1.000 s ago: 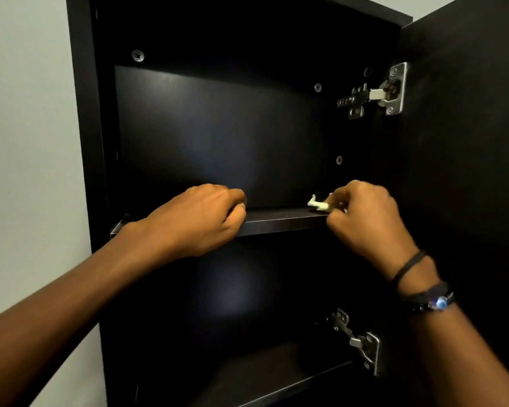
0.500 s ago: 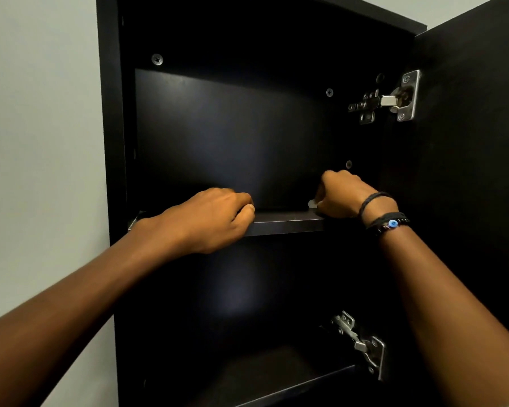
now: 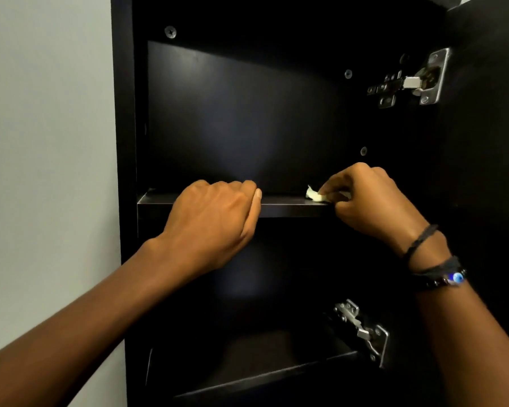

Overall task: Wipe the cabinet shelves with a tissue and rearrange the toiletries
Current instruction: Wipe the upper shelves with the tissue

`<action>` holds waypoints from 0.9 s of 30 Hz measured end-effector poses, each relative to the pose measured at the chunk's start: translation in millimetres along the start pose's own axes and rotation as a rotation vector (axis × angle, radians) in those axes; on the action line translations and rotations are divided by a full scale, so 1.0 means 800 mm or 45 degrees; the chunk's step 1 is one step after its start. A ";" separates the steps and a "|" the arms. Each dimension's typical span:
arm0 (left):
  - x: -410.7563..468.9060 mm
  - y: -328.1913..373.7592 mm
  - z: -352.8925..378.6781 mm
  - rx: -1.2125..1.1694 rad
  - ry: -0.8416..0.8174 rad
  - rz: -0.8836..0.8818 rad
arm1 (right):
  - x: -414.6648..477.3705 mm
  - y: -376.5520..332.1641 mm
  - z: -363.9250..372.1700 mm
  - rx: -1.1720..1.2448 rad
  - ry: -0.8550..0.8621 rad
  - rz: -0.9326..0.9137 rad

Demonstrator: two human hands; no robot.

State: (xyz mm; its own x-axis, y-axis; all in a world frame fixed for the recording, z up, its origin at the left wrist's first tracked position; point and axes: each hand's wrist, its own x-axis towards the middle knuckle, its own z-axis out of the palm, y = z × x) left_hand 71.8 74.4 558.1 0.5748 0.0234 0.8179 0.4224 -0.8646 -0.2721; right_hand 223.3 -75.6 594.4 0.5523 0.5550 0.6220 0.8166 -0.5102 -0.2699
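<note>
A black wall cabinet stands open, with an upper shelf (image 3: 288,205) at hand height and a lower shelf (image 3: 247,377) below. My right hand (image 3: 370,201) pinches a small crumpled white tissue (image 3: 315,195) and holds it down on the right part of the upper shelf. My left hand (image 3: 215,218) grips the front edge of the same shelf near its left half, fingers curled over the top. No toiletries are in view on either shelf.
The cabinet door (image 3: 488,171) hangs open at the right on two metal hinges, an upper hinge (image 3: 412,80) and a lower hinge (image 3: 362,330). A pale wall (image 3: 47,142) lies to the left of the cabinet side panel.
My right hand went to the back right corner of the shelf with the tissue, then came forward and left again. My left hand kept its grip on the shelf edge.
</note>
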 end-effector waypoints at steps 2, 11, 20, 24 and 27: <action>-0.021 0.002 0.006 0.004 0.043 -0.018 | -0.026 -0.006 0.012 0.032 0.201 -0.097; -0.184 0.057 0.098 -0.289 -0.408 -0.161 | -0.150 0.035 0.183 0.045 -0.149 -0.060; -0.229 0.065 0.149 -0.412 -0.511 -0.362 | -0.146 0.092 0.227 -0.339 -0.380 0.139; -0.229 0.068 0.149 -0.469 -0.485 -0.380 | -0.131 0.070 0.231 -0.245 -0.514 0.088; -0.226 0.066 0.147 -0.642 -0.427 -0.481 | -0.144 0.042 0.235 -0.052 -0.556 -0.060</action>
State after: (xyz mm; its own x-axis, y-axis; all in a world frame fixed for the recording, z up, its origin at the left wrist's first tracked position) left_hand 72.6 83.4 335.8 0.6720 0.4503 0.5880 0.3062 -0.8918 0.3330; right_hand 218.5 -33.0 375.5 0.5408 0.7995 0.2616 0.8402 -0.4985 -0.2135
